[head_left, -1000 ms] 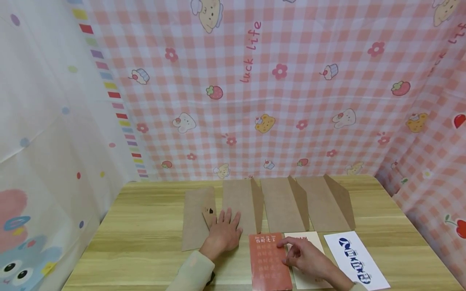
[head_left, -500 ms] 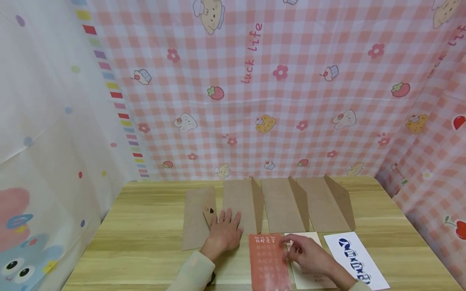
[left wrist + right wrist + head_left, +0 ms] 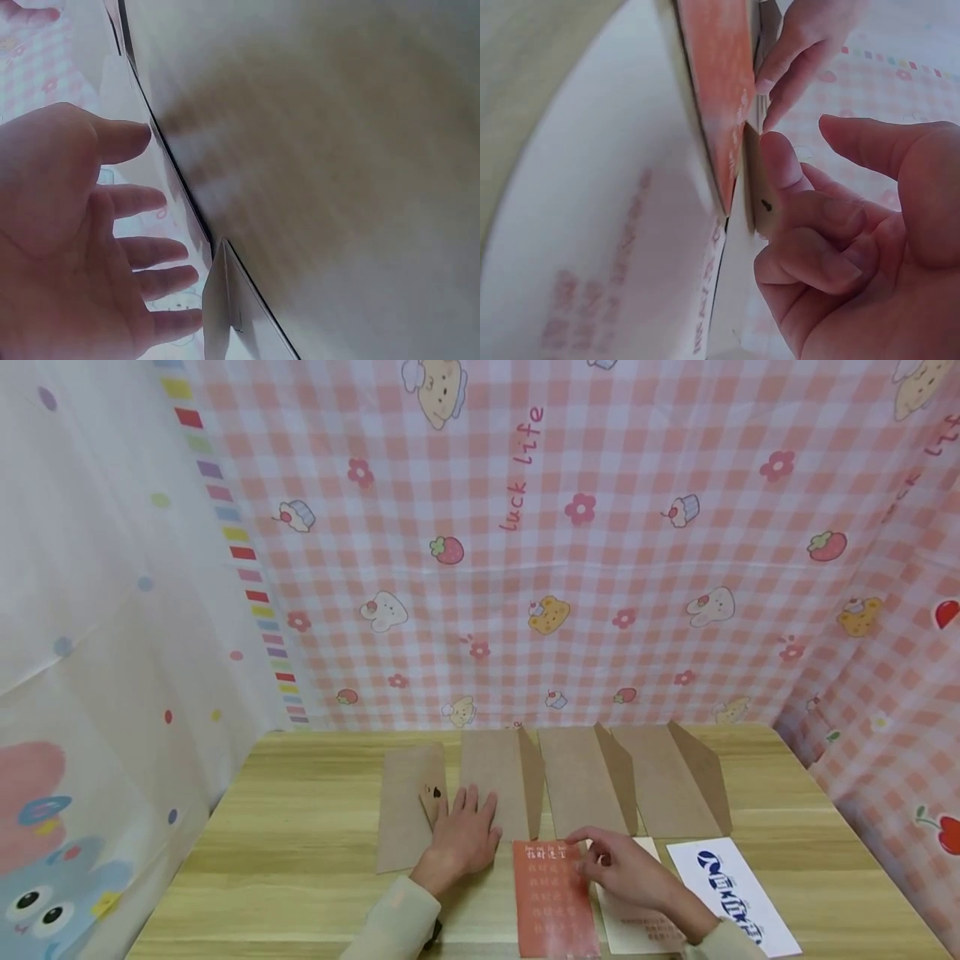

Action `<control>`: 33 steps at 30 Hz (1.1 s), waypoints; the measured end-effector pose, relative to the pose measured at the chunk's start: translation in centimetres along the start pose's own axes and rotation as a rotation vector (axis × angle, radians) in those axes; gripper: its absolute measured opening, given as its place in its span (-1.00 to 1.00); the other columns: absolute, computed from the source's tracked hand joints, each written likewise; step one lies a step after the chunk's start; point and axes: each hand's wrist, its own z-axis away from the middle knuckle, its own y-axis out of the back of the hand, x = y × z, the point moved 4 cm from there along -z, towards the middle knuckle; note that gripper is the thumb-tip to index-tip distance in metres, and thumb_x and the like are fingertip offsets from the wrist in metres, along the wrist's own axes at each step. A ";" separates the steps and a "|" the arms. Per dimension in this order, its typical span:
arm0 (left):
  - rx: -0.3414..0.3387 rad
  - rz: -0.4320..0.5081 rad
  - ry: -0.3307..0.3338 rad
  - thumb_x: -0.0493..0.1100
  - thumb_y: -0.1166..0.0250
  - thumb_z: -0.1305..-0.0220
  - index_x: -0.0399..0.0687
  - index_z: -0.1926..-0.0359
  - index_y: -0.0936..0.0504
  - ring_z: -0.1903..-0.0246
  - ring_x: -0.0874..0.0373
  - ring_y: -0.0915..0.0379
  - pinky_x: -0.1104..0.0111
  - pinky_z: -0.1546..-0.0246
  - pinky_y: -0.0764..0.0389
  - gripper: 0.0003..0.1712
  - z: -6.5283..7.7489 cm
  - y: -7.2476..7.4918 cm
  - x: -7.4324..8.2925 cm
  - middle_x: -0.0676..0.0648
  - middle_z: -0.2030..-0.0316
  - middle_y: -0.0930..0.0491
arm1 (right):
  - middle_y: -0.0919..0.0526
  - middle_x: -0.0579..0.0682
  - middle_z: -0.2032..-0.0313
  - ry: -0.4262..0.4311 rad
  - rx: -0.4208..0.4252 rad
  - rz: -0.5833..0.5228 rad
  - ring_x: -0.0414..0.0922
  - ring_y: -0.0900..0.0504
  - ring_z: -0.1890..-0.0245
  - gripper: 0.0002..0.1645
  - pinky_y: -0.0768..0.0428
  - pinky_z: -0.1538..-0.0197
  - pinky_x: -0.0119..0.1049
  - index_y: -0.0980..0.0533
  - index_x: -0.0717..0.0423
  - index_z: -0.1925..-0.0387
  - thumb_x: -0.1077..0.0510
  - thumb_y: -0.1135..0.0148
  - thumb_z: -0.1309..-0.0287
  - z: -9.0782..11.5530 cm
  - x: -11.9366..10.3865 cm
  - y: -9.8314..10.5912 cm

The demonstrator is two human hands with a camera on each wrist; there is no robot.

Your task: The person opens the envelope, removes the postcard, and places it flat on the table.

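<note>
My left hand (image 3: 461, 839) lies with fingers spread between the leftmost kraft envelope (image 3: 401, 814) and the second envelope (image 3: 491, 764). Its fingertips overlap the leftmost envelope's flap, which bears a small dark mark. My right hand (image 3: 633, 872) hovers at the upper right corner of a red card (image 3: 551, 902) with light lettering. In the right wrist view its index finger extends toward the cards, the thumb stands apart and the other fingers curl around nothing. Whether the index tip touches is unclear. Under this hand lies a cream card (image 3: 645, 927), partly hidden.
Two more kraft envelopes, the third (image 3: 581, 785) and the fourth (image 3: 660, 785), lie to the right with flaps raised. A white card (image 3: 738, 893) with dark blue lettering lies at the right. Behind the wooden table (image 3: 247, 877) hangs a pink checked cloth (image 3: 480, 568).
My right hand's index fingertip has shifted slightly up toward the red card's top edge. The left hand and the cards stay about where they were.
</note>
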 end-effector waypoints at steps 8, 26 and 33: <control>0.092 0.082 -0.047 0.00 -0.07 -0.49 -0.17 -0.46 -0.26 -0.45 -0.28 -0.03 -0.19 -0.41 -0.04 -0.36 0.8 1.3 -1.1 -0.37 -0.45 -0.13 | -0.63 0.02 0.44 0.023 -0.005 -0.080 -0.28 -0.55 0.45 -0.69 -0.51 0.37 -0.40 -0.53 0.25 -0.06 0.26 -0.21 -0.30 -2.2 -1.4 -0.8; 0.285 0.240 -0.001 -0.08 -0.16 -0.44 -0.32 -0.42 -0.28 -0.44 -0.36 0.00 -0.20 -0.40 -0.05 -0.35 3.3 3.5 -6.4 -0.42 -0.43 -0.15 | -0.63 -0.01 0.32 0.037 -0.041 -0.110 -0.07 -0.61 0.34 -0.68 -0.54 0.35 -0.36 -0.53 0.25 -0.08 0.32 -0.14 -0.30 -7.6 -4.7 -4.4; 0.255 0.266 0.067 -0.15 -0.09 -0.46 -0.32 -0.46 -0.18 -0.46 -0.36 0.07 -0.20 -0.42 -0.02 -0.35 4.0 3.3 -8.8 -0.45 -0.46 -0.04 | -0.58 0.06 0.28 -0.016 -0.052 -0.232 0.09 -0.59 0.58 -0.63 -0.56 0.54 -0.24 -0.46 0.29 -0.15 0.33 -0.11 -0.34 -9.7 -5.0 -6.3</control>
